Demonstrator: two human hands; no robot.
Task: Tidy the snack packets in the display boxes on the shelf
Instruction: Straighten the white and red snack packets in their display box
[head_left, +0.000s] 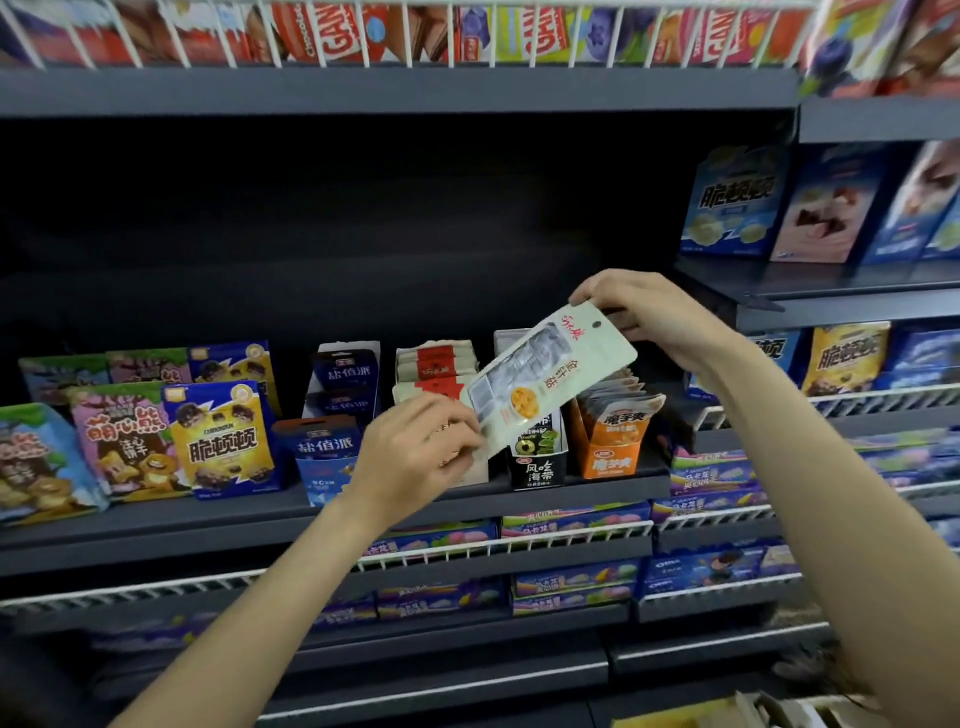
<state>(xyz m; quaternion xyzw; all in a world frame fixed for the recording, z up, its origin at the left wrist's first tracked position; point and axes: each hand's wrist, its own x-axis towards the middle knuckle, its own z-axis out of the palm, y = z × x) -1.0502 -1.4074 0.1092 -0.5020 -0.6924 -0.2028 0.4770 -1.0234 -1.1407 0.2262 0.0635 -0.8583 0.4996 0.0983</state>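
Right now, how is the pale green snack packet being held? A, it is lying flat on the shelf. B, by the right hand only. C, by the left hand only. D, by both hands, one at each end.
D: the pale green snack packet hangs tilted in front of the display boxes, with the right hand pinching its top end and the left hand holding its bottom end.

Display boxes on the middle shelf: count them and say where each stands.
4, side by side: a blue box leftmost, a red-and-white box partly behind the held packet, a black box, an orange box rightmost. Others may be hidden.
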